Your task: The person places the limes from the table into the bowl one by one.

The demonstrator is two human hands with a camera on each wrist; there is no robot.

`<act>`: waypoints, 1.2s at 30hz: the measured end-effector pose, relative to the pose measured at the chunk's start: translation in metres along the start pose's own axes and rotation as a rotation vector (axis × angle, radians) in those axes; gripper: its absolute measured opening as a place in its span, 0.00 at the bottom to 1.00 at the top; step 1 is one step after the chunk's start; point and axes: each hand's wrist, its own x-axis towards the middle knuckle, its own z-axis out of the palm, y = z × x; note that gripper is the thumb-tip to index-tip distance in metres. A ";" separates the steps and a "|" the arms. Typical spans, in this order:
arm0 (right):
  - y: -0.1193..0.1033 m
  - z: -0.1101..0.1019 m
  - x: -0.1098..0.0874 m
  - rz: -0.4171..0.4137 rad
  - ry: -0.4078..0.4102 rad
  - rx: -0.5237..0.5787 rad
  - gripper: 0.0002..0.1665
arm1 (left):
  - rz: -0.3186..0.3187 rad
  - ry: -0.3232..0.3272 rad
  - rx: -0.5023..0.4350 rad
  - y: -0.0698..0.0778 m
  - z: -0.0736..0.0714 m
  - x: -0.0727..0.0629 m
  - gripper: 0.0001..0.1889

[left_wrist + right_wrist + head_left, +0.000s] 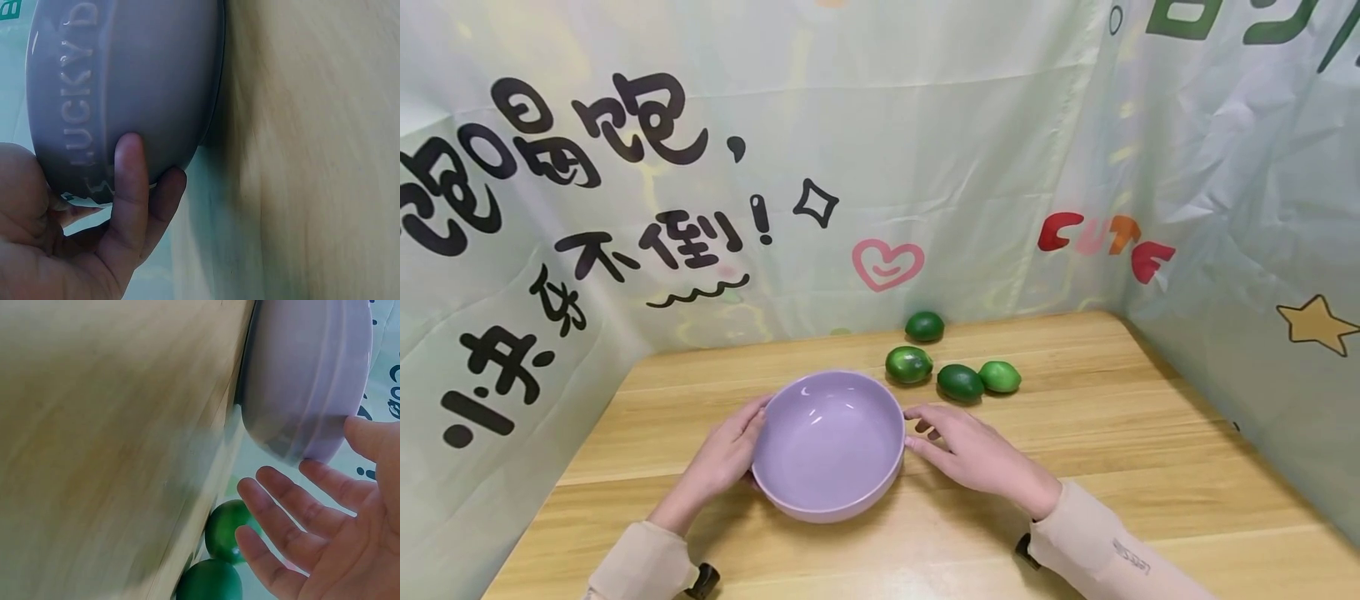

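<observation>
- A round, glossy lilac bowl (829, 446) with a smooth inside stands upright on the bench (1150, 467), towards its left half, with a hand at either side; raised capital letters run along its outer wall, partly readable as "LUCKY D" in the left wrist view.
- The left hand (727, 446) holds the bowl's left side, its thumb up by the rim and its fingers bent lightly along the outer wall.
- The right hand (973, 446) is spread at the bowl's right side: the tips of thumb and forefinger meet the wall near the rim, while the remaining fingers fan out apart from it.
- Behind and to the right of the bowl lie four lime-shaped green fruits: a dark one (924, 327) farthest back, a mottled one (909, 365) just in front of it, then another dark one (960, 383) touching a brighter, lighter green one (1000, 377).
- The bench has a pale wood-grain top.
- Both arms wear beige sleeves (643, 562), with a small black device (703, 581) at each wrist.
- Around the bench hangs a pale green cloth (955, 167), printed with black characters, a pink heart (887, 264), the coloured word "CUTE" and a yellow star (1318, 325).
</observation>
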 end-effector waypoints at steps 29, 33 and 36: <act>-0.004 -0.013 -0.037 -0.002 -0.006 -0.001 0.25 | 0.050 0.033 0.091 0.012 0.020 -0.015 0.23; -0.004 -0.015 -0.041 0.006 -0.007 -0.002 0.25 | 0.042 0.025 0.051 0.013 0.023 -0.018 0.22; -0.004 -0.018 -0.043 0.009 -0.009 -0.005 0.26 | 0.009 0.005 -0.037 0.014 0.025 -0.020 0.22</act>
